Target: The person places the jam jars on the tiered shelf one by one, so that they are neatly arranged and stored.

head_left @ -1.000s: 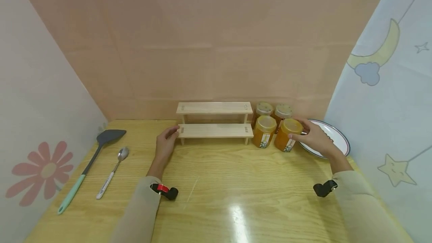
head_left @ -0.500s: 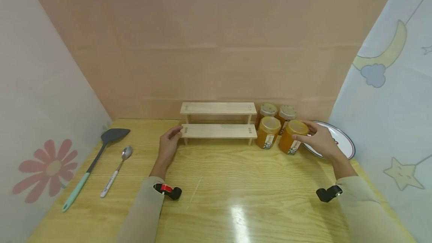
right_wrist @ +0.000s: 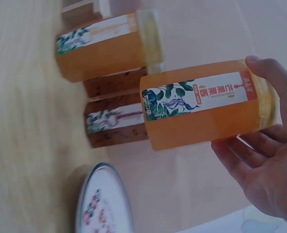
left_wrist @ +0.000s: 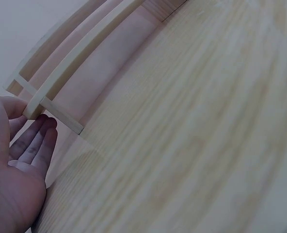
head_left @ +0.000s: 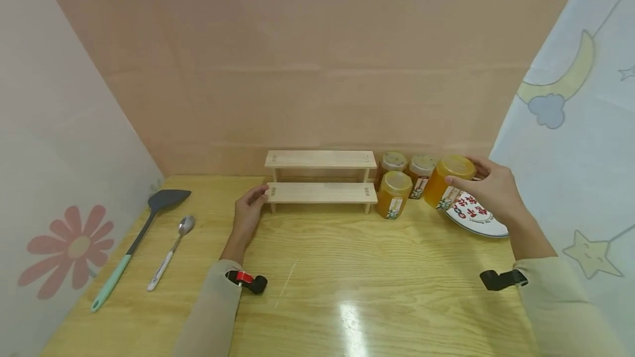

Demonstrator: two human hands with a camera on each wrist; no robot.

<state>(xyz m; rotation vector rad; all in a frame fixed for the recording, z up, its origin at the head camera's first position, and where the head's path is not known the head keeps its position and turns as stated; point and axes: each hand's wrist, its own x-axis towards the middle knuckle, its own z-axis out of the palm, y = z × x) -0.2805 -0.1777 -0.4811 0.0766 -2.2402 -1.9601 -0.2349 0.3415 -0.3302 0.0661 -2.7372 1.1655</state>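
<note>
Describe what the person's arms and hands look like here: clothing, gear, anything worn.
Both arms wear long beige sleeves reaching the wrists. The left hand and right hand are bare, with no gloves or rings showing. A small black device with a red part sits at the left cuff, and an all-black one at the right cuff. No cables show.

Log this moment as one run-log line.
right hand: grips orange honey jar, lifted above patterned plate | left hand: touches pale wooden two-step rack | three jars beside rack
</note>
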